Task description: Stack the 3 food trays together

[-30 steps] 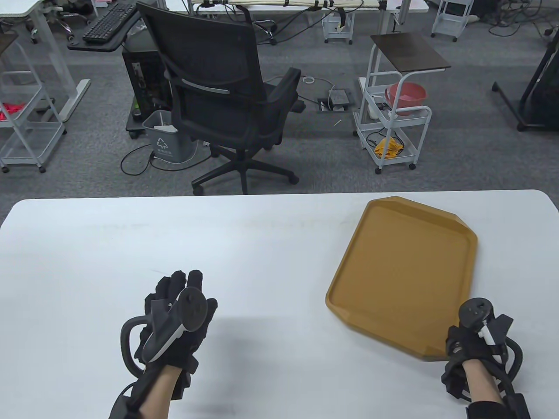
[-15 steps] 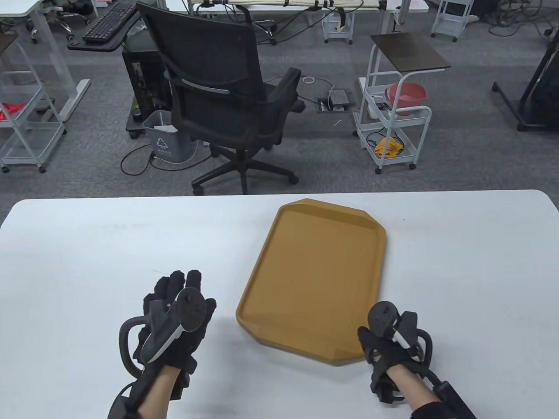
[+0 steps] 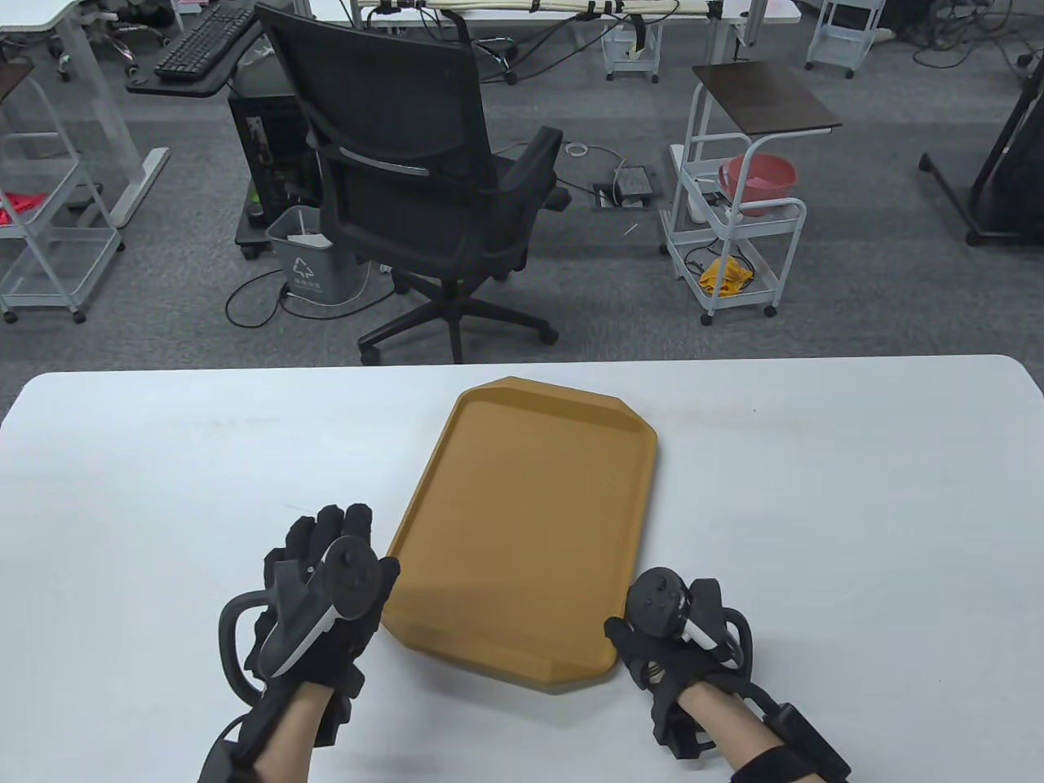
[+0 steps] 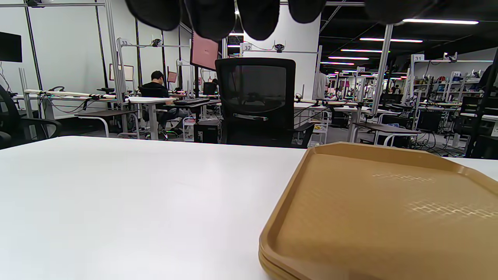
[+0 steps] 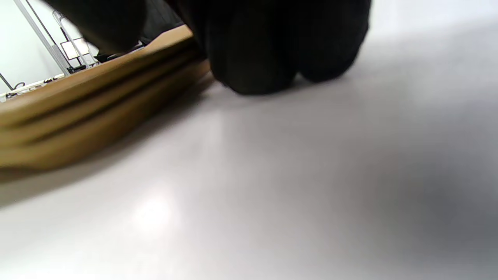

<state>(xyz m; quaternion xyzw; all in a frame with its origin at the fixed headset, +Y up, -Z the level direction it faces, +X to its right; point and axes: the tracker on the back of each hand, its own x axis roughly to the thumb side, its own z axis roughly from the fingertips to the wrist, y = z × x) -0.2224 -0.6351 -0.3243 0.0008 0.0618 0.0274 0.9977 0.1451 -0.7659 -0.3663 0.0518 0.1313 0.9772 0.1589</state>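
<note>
Trays: brown, nested in one stack. The right wrist view shows three rims one upon another; from above only the top tray shows. The stack lies flat on the table, about mid-width, long axis running away from the person and tilted slightly, far end leaning right. The left wrist view shows two stacked rims at the near corner.

Right hand: at the stack's near right corner, touching the rim. Its fingers curl down against the stack's edge, tips at the table surface. Whether they grip the rim or only press on it cannot be told.

Left hand: just beside the stack's near left corner, palm down. Fingers are extended and loose, holding nothing. Whether the thumb side touches the rim cannot be told.

Trackers: one on the back of each hand, the left, the right.

Beyond the table: a black office chair, a grey bin, a white trolley carrying a red basin, and a keyboard on a desk at far left.
</note>
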